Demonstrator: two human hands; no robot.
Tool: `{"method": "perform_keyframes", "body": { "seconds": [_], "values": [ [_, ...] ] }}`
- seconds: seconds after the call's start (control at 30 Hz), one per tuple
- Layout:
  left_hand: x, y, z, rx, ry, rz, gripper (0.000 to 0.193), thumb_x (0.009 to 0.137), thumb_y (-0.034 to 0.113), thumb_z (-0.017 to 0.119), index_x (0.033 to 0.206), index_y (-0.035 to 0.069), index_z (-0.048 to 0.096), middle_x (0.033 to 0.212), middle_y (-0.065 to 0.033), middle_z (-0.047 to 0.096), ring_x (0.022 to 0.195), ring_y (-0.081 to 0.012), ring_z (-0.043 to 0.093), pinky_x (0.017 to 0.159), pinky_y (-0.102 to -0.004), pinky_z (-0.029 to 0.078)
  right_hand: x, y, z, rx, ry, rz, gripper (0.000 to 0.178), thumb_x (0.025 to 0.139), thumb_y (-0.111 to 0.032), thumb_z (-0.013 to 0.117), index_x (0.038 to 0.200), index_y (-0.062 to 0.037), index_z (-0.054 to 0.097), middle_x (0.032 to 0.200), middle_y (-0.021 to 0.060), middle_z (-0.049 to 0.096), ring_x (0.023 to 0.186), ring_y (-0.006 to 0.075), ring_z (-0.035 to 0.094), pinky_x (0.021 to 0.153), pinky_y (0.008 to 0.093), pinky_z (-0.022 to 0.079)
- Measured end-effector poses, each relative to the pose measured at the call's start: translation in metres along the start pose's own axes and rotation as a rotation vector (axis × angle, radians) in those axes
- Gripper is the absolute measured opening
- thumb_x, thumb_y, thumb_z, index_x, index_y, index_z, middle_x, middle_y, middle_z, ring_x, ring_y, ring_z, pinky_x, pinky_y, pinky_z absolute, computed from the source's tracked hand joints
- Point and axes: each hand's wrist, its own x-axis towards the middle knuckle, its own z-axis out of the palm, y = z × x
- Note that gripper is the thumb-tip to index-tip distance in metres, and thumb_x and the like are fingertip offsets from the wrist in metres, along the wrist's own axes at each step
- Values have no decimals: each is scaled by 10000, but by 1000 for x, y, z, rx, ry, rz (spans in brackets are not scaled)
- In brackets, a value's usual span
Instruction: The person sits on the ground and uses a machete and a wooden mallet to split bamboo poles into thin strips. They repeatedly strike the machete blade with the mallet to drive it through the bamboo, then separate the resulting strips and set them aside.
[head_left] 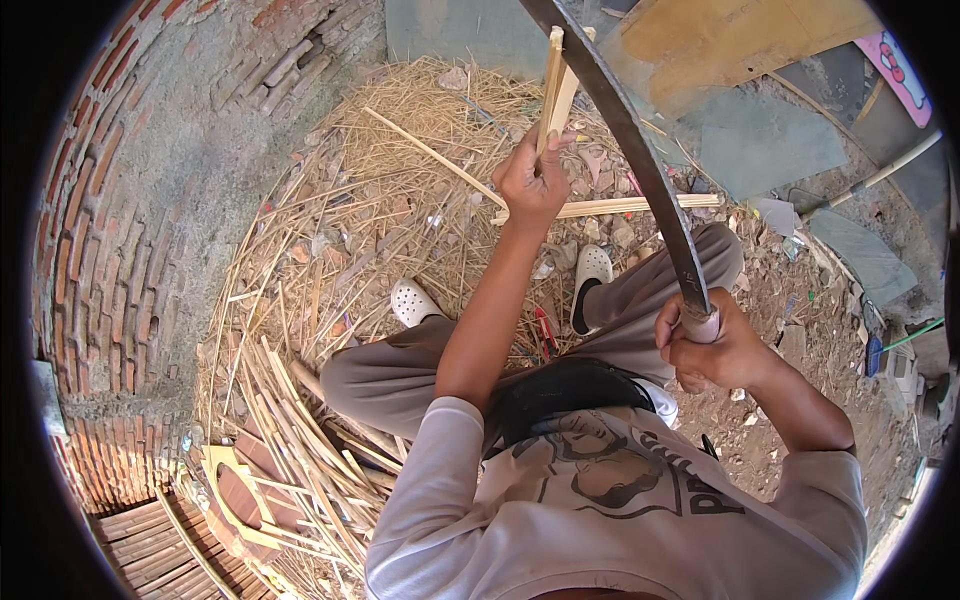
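Note:
My left hand (533, 185) is closed round split bamboo strips (552, 90), which stick up out of the fist with their upper ends parted. In my right hand (718, 345) is the pale handle of a long, curved machete (645, 165). Its dark blade runs up and to the left, across the view of the strips' upper ends; whether it touches them I cannot tell. Beyond my knees, a bundle of pale bamboo strips (620, 206) lies on the ground, partly hidden behind my left hand and the blade.
Bamboo shavings (430, 120) litter the ground. A pile of long bamboo strips (300, 450) lies by my left side, near a brick wall (130, 220). A red-handled tool (545, 332) rests between my legs. Flat grey sheets (765, 145) and a brown board (730, 45) lie at the far right.

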Motion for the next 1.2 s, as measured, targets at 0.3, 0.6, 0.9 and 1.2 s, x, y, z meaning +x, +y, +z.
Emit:
{"method": "perform_keyframes", "body": {
  "seconds": [0.3, 0.6, 0.9, 1.2],
  "values": [
    [5, 6, -8, 53, -75, -77, 330, 1033, 173, 483, 1112, -113, 628, 985, -176, 727, 883, -215, 725, 767, -307, 579, -7, -36, -9, -100, 62, 209, 133, 793, 60, 572, 910, -4, 561, 534, 17, 500, 395, 101, 482, 373, 284, 367],
    [-51, 159, -63, -326, -426, -631, 955, 906, 530, 631, 1529, -31, 174, 1481, -290, 365, 1328, -361, 459, 1062, -435, 387, 53, -15, 43, 513, 64, -234, 147, 973, -149, 587, 1035, -29, 527, 678, 52, 550, 609, 141, 577, 578, 295, 472],
    [25, 179, -115, 586, -325, -557, 379, 818, 258, 801, 1040, -8, 649, 715, -105, 612, 615, -151, 582, 613, -273, 481, 117, -44, 12, -345, -110, -575, 389, 964, -266, 641, 1194, 45, 602, 896, 72, 694, 872, 131, 640, 854, 307, 490],
    [51, 170, -192, 738, -106, -658, 370, 885, 338, 737, 862, -16, 628, 585, 22, 487, 551, -55, 427, 490, -239, 341, 117, 238, -265, -163, 1071, -68, 453, 924, -392, 665, 681, -16, 595, 592, 51, 605, 547, 140, 543, 578, 308, 442]
  ]
}}
